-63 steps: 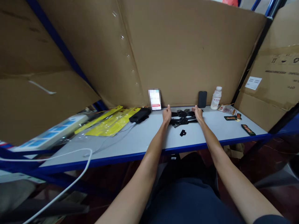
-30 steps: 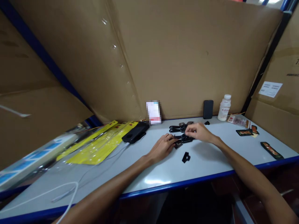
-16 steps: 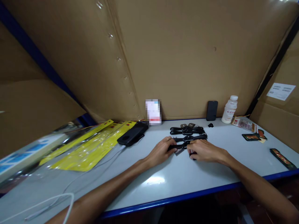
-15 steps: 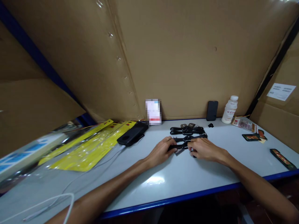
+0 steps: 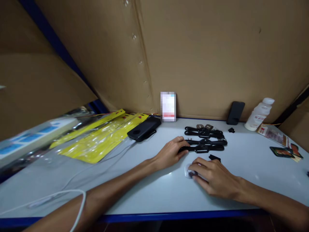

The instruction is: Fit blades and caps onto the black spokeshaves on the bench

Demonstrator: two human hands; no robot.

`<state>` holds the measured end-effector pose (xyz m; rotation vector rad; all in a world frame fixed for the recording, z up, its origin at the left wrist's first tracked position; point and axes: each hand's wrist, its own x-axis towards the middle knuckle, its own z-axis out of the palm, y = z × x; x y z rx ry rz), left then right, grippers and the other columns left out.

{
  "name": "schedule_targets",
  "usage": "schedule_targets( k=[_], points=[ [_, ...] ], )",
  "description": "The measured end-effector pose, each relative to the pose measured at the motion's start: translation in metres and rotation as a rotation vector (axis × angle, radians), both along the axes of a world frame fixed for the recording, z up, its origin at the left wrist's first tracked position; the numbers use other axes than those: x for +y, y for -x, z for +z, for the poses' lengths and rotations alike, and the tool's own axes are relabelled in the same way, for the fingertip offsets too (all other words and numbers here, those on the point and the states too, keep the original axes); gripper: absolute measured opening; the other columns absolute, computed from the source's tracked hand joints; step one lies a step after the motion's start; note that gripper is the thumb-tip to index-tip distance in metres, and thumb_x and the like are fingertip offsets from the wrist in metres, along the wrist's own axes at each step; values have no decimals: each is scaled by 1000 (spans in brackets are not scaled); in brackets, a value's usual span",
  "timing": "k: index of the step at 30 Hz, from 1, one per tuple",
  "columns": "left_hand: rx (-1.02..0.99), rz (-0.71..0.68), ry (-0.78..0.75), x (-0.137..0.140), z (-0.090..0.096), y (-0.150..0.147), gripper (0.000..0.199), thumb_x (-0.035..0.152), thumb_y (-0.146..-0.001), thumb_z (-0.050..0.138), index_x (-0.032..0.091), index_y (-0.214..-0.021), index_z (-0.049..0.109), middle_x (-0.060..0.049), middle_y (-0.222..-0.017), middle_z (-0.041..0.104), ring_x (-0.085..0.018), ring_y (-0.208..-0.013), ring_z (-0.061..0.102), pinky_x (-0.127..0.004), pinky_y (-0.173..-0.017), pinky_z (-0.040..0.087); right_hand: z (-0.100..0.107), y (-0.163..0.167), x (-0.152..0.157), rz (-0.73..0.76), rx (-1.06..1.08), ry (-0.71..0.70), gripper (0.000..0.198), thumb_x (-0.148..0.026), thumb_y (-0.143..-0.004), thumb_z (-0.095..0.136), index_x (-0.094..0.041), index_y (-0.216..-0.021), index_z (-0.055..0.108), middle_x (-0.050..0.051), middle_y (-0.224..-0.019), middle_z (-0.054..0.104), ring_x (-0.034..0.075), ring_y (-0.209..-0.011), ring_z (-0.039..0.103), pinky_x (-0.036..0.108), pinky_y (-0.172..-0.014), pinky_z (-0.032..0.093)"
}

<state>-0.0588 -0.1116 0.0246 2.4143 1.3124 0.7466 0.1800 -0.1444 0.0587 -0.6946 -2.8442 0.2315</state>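
1. Tools, near pair (image 5: 204, 149): black, two-handled, lay side by side on the tabletop (image 5: 149, 193), beyond the right hand (image 5: 216, 178).
2. Left hand (image 5: 171, 153): fingers sat over the left handle end of the nearest tool, touching it. Couldn't tell if clenched or just resting.
3. Right hand: thumb and fingers were pinched around a small clear-edged piece (image 5: 186, 171). Piece was at the fingertips, clear edge poking out to their left, dark part mostly under them. Blurred; couldn't tell if it touched the table.
4. Piece was nearer the person than the tools, apart from the left hand.
5. Small black part (image 5: 214, 158) lay just past the right hand, before the tools.
6. Far pair (image 5: 204, 132) lay just behind the near pair.
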Motion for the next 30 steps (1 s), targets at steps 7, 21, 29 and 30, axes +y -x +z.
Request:
schedule_targets(
  k=[7,21,29,30],
  points=[
    [39,5,-40,-5,4,-1,17,21,-100,58,18,-113,68,-8,-106,63,-25,-102,59,-41,-89,53,1,-4,3,4,-33,20,30,-38,-105,52,-18,-123,66,13,-119,66,20,-81,64,34,-66,47],
    [102,-52,-76,-4,1,1,30,21,-101,56,21,-129,67,-9,-107,62,-26,-101,58,-42,-87,52,29,-2,16,-35,-188,658,44,-29,-82,81,-21,-121,64,4,-112,60,18,-89,57,31,-79,43],
    [127,-72,-63,-4,10,3,26,9,-89,54,18,-109,68,-8,-104,62,-25,-100,59,-41,-89,52,31,-14,38,-147,-278,575,35,-31,-69,90,-19,-90,64,0,-88,61,18,-86,54,27,-68,36],
    [141,-67,-61,-4,11,4,25,8,-86,54,18,-105,67,-7,-102,62,-25,-99,59,-41,-88,52,31,-19,44,-157,-287,588,34,-31,-67,91,-19,-84,63,-1,-82,59,17,-80,53,27,-65,35]
  ],
)
